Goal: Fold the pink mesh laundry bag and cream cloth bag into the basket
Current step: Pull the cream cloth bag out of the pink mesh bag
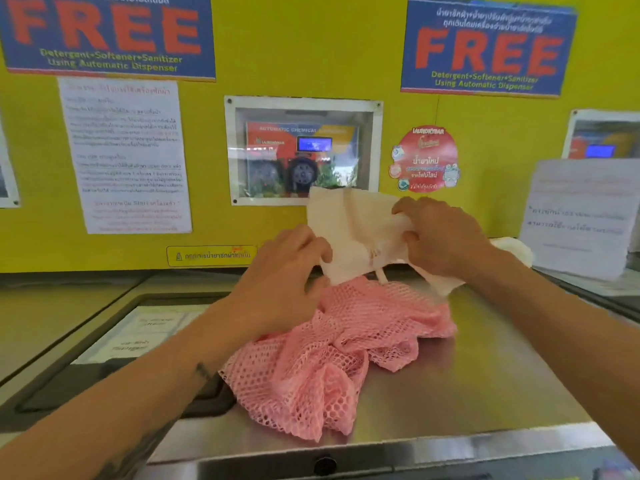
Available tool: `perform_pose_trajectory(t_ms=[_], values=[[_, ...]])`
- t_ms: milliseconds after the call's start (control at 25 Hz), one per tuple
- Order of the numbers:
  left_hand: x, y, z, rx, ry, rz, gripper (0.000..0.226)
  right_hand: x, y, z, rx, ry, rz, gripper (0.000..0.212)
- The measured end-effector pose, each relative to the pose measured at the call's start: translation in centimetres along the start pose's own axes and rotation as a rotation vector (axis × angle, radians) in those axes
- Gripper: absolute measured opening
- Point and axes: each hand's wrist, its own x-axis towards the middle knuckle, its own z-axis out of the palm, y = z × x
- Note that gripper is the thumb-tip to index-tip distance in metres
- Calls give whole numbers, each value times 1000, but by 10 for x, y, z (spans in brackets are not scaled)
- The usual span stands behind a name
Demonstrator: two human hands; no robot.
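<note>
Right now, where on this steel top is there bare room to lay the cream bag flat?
Bare steel top lies right of the pink mesh laundry bag, and a strip along the front edge. The middle is crowded: mesh bag, plus the cream cloth bag gripped by left hand and right hand.

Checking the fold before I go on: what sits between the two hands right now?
In the head view, only the cream cloth bag spans the gap between the left hand and right hand, both gripping it above the pink mesh laundry bag.

Steel machine top [485, 368]: crumpled pink mesh laundry bag [332, 348] lying on it.
</note>
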Motion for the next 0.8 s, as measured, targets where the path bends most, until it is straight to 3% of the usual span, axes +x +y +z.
perform_pose_trajectory(t_ms=[120, 200, 280, 400, 560, 680, 800], values=[[23, 11, 17, -61, -287, 1, 39, -2, 19, -1, -213, -39, 172, 52], [32, 15, 37, -102, -554, -45, 56, -17, 31, 15, -282, -161, 285, 52], [32, 16, 61, -99, -722, -49, 68, -42, 46, 39, -277, -315, 406, 49], [30, 1, 81, -107, -677, -48, 66, -76, 59, 63, -231, -467, 544, 46], [37, -33, 78, -132, -574, -69, 52, -80, 59, 52, -329, -491, 667, 57], [36, -48, 74, -161, -533, -106, 47, -71, 39, 42, -422, -407, 673, 58], [33, -53, 66, -212, -446, -84, 36, -58, 6, 42, -293, -236, 482, 61]])
